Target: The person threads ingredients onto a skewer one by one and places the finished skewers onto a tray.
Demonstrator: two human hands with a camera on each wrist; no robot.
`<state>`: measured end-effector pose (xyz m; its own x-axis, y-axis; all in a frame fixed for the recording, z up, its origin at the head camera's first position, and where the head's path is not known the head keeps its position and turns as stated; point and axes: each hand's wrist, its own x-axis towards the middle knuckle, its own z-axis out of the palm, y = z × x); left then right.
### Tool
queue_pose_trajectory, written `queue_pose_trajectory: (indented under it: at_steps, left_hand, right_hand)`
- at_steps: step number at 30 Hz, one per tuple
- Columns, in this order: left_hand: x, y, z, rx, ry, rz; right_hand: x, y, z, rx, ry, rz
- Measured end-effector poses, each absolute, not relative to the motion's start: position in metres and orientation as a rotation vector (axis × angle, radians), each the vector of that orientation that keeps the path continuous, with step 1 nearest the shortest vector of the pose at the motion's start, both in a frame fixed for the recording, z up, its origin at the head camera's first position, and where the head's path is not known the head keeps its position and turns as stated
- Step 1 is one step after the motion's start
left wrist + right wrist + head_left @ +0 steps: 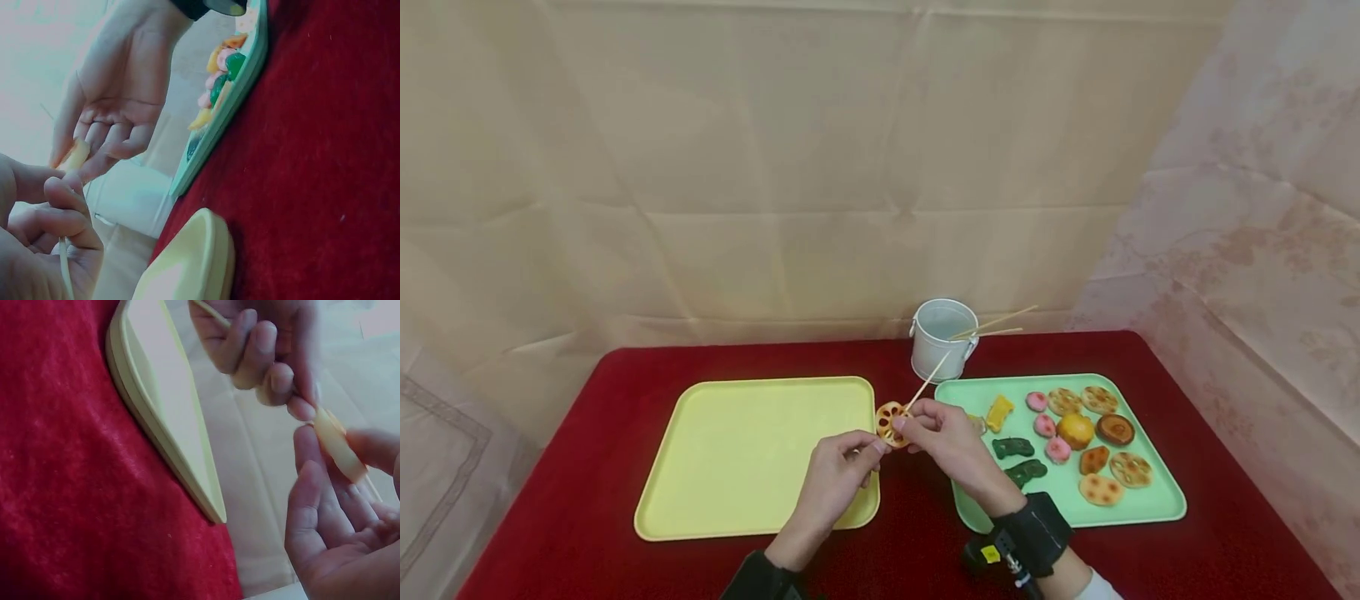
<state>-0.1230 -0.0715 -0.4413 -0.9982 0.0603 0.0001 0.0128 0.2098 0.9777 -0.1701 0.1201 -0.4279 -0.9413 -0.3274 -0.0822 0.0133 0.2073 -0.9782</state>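
Note:
A lotus root slice (pixel 891 423), pale with brown holes, is between both hands above the strip of cloth separating the trays. My right hand (pixel 951 440) pinches it between thumb and fingers. My left hand (pixel 838 475) grips a thin wooden skewer (pixel 929 380) close to the slice's edge. In the left wrist view the skewer (pixel 65 269) comes out below the curled left fingers. Its other end sticks out past the slice, up and to the right in the head view. The slice (pixel 339 447) appears edge-on in the right wrist view; where the skewer enters it is hidden.
A yellow tray (pixel 760 458) lies left. The green tray (pixel 1157 500) on the right carries several toy food pieces, among them a brown mushroom cap (pixel 1116 429) and green pieces (pixel 1012 447). Behind stands a white bucket (pixel 931 350) with more skewers (pixel 1007 317). Red cloth (pixel 587 467) covers the table.

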Motion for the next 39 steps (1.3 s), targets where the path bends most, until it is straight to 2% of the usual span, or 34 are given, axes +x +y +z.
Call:
queue_pose_trajectory:
  at_steps: [7, 13, 22, 39]
  left_hand:
    - [-0.120, -0.075, -0.444, 0.045, 2.367, 1.950]
    - [-0.121, -0.087, -0.448, 0.057, 2.426, 1.885]
    - [-0.128, -0.096, -0.447, 0.070, 2.436, 1.846]
    - [-0.135, -0.099, -0.447, 0.027, 2.411, 1.849]
  right_hand:
    - [-0.169, 0.129, -0.426, -0.348, 2.235, -1.728]
    - [-0.181, 0.151, -0.422, -0.346, 2.370, -1.655]
    - [-0.199, 0.182, -0.420, -0.360, 2.845, -1.188]
    - [-0.203, 0.190, -0.434, -0.448, 3.035, -0.632]
